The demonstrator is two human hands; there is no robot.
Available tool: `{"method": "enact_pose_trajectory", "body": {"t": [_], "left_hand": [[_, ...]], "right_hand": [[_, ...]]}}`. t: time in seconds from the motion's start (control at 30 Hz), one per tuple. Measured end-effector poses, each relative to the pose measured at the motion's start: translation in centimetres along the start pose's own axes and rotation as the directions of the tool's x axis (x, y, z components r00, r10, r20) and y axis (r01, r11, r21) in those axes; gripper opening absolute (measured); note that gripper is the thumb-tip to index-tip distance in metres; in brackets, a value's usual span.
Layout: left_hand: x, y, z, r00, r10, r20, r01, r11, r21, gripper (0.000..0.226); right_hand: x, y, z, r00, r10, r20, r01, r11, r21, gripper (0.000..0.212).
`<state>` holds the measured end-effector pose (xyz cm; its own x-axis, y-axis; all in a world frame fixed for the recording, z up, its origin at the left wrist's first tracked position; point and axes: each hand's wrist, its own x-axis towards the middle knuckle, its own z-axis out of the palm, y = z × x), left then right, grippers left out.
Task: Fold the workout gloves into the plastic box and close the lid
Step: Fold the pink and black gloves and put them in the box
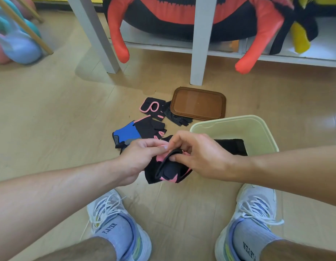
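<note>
Black-and-pink glove (169, 171) pinched by left hand (142, 157) and right hand (199, 157); brown lid (198, 103) beside box (257, 129).

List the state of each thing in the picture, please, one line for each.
Pale green plastic box: open, black item inside.
Brown plastic lid: off, flat on floor.
Black and pink workout glove: held by both hands.
Blue and black glove: lying on floor.
Left hand: pinching glove.
Right hand: pinching glove.

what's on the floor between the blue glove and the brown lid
In the head view, a black and pink glove and a dark glove lie between the blue glove and the lid.
</note>
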<state>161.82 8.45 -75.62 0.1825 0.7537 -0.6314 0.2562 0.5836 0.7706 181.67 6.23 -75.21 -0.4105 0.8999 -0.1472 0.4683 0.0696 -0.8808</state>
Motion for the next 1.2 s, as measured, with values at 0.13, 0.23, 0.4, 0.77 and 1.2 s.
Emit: {"method": "enact_pose_trajectory", "body": {"t": [0.13,0.23,0.4,0.77,1.2], "left_hand": [[-0.3,0.6,0.3,0.993,-0.024,0.116,0.032,0.997,-0.064,0.031],[-0.1,0.4,0.1,0.993,0.014,0.117,-0.003,0.996,-0.092,0.060],[0.2,-0.3,-0.2,0.999,0.003,-0.039,-0.009,0.989,-0.145,0.058],[-0.4,-0.3,-0.4,0.998,0.010,0.055,-0.009,1.000,-0.023,0.038],[-0.3,-1.0,-0.5,0.995,0.001,0.097,-0.003,1.000,0.023,0.039]], "right_hand": [[0.4,0.4,-0.2,0.980,0.123,-0.153,-0.118,0.992,0.043,0.027],[0.8,0.6,-0.3,0.956,0.235,-0.177,-0.191,0.954,0.231,0.031],[1.3,1.1,-0.7,0.933,0.331,-0.139,-0.276,0.909,0.312,0.030],[0.9,2.1,-0.4,0.930,0.353,-0.098,-0.313,0.904,0.291,0.019],[0.6,2.5,0.1,0.913,0.405,-0.040,-0.382,0.886,0.264,0.043]]}}
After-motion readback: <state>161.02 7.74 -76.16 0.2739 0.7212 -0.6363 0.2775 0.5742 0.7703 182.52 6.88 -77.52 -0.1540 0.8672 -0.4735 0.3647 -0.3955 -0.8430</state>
